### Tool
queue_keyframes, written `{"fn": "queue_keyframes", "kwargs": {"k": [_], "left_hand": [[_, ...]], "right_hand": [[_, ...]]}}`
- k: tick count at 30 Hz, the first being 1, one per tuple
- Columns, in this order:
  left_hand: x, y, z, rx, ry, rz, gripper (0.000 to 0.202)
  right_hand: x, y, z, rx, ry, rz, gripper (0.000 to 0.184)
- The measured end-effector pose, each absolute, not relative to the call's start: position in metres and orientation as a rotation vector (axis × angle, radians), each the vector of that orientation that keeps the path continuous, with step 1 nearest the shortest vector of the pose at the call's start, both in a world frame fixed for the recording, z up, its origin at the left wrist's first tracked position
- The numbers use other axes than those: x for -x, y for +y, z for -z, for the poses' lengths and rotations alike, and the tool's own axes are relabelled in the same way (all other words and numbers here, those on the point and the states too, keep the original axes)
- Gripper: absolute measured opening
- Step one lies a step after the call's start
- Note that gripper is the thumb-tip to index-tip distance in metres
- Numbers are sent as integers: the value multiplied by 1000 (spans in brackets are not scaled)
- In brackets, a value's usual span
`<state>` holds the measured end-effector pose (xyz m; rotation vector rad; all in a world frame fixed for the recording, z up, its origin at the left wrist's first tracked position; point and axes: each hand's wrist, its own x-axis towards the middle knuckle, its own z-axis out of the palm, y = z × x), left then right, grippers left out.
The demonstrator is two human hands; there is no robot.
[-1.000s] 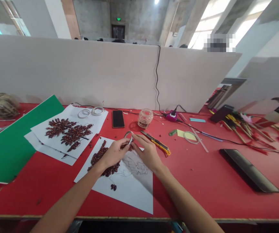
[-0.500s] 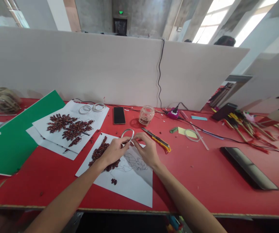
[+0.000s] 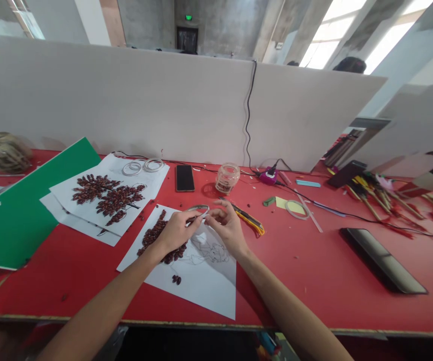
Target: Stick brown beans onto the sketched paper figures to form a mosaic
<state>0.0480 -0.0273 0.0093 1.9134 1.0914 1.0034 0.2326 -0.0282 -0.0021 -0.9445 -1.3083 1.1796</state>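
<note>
My left hand (image 3: 180, 230) pinches a thin, pale ring (image 3: 200, 207) that looks like a roll of narrow tape. At its right side, my right hand (image 3: 226, 228) is closed, thumb and forefinger at the tape; the exact contact is too small to make out. Below both hands lies a white sheet (image 3: 201, 296) with a line drawing. Its left part bears a dense cluster of dark brown seeds (image 3: 152, 235), partly hidden by my left hand. A few loose seeds (image 3: 176, 280) sit lower on the sheet. Beyond my right hand rests a yellow-black utility knife (image 3: 252, 223).
Seed-covered sheets (image 3: 107, 200) lie left beside a green board (image 3: 24, 215), with more tape rolls (image 3: 153, 165) on top. Behind are a phone (image 3: 184, 178), a glass jar (image 3: 227, 178) and a purple plug adapter (image 3: 268, 175). A dark tablet-like slab (image 3: 382, 260) lies right.
The tape roll has tilted from facing me to a flatter angle. My right fingers have shifted slightly at its edge, the forefinger lifting a little. The seeds and sheet stay put.
</note>
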Motion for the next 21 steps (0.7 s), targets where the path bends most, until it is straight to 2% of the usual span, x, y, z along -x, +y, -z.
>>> {"fn": "queue_keyframes", "kwargs": {"k": [2,6,11,21], "left_hand": [[-48,-27,-8,-1944,1095,-1009,27],[-47,-26,-6,-2051,1131,-970,26],[-45,-24,-6,-2100,1088,-895,31],[-45,-24,-8,-2099,1117,-945,27]], "right_hand": [[-234,-29,0,997,-1432,-1084,39],[-238,-30,-1,1074,-1716,-781,10],[-241,-31,-3,1010,-1867,-583,11],[-237,-29,-1,1000,-1873,-581,8]]}}
